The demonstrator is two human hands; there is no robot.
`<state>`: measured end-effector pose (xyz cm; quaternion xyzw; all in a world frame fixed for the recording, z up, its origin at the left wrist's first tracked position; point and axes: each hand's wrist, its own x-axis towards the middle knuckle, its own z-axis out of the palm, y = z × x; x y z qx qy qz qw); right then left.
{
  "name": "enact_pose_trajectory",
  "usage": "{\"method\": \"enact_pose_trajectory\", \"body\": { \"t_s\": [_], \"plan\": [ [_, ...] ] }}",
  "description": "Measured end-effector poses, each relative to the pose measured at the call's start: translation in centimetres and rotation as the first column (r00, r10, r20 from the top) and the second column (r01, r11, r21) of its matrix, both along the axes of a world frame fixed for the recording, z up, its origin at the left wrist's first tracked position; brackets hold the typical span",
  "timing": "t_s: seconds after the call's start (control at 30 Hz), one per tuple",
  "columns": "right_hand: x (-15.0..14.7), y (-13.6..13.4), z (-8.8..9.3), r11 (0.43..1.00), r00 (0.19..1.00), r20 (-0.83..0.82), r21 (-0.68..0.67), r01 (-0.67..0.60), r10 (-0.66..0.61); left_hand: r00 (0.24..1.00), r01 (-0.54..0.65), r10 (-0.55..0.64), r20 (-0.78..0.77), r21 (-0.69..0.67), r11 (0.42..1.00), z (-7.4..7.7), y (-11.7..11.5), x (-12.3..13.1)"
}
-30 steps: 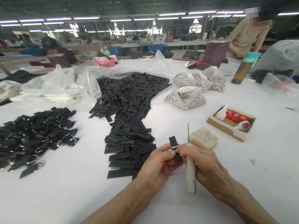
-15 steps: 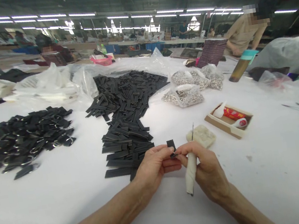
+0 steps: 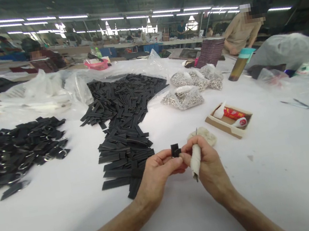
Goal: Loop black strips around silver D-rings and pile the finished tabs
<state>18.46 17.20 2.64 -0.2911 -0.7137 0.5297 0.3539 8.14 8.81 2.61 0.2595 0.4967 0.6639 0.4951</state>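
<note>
Between both hands, a short black strip [image 3: 175,150] is bent over, its end standing up above the fingertips. My left hand [image 3: 159,173] pinches it from the left side. My right hand [image 3: 208,165] touches the strip with thumb and forefinger, while a tool with a cloth-wrapped pale handle [image 3: 196,160] and a thin metal tip lies in its grip. Left of my hands lies a long pile of flat black strips [image 3: 125,135]. Further left, a heap of black folded tabs with metal rings [image 3: 19,150] spreads over the white table [image 3: 80,221].
A whitish lump [image 3: 206,135] lies just behind my right hand. Beyond it are a cardboard tray [image 3: 227,131] with small tubes, clear bags of metal rings [image 3: 184,99], a bottle [image 3: 241,63] and tweezers [image 3: 295,104]. A co-worker [image 3: 242,31] stands at the far right.
The strip's lower end has been folded up between my fingers. The tool has tipped in my right hand. The whole view has shifted slightly, so things on the table appear further left.
</note>
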Motion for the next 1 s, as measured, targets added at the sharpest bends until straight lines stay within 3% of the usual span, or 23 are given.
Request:
{"method": "enact_pose_trajectory", "body": {
  "t_s": [0.23,0.37,0.8,0.9,1.0],
  "plan": [
    [-0.3,0.1,0.0,0.971,0.994,-0.094,-0.227,-0.072,0.052,0.997,-0.022,0.02,-0.07,-0.039,0.999,-0.1,0.0,0.0],
    [-0.4,0.2,-0.1,0.958,0.989,-0.132,-0.271,-0.094,0.06,0.996,-0.049,0.045,-0.072,-0.061,0.997,-0.3,0.0,-0.1],
    [0.1,-0.1,0.1,0.994,0.999,-0.048,-0.111,-0.005,0.0,0.997,-0.003,-0.003,-0.078,-0.08,0.997,-0.1,-0.2,0.1],
    [0.1,0.0,0.0,0.997,1.0,-0.024,-0.071,0.007,-0.009,0.987,-0.006,-0.015,-0.159,-0.127,0.992,0.3,-0.2,0.1],
    [0.1,0.1,-0.1,0.999,1.0,0.001,-0.049,0.007,-0.007,0.934,-0.033,-0.043,-0.354,-0.208,0.978,0.9,-0.2,0.0]
  ]
}}
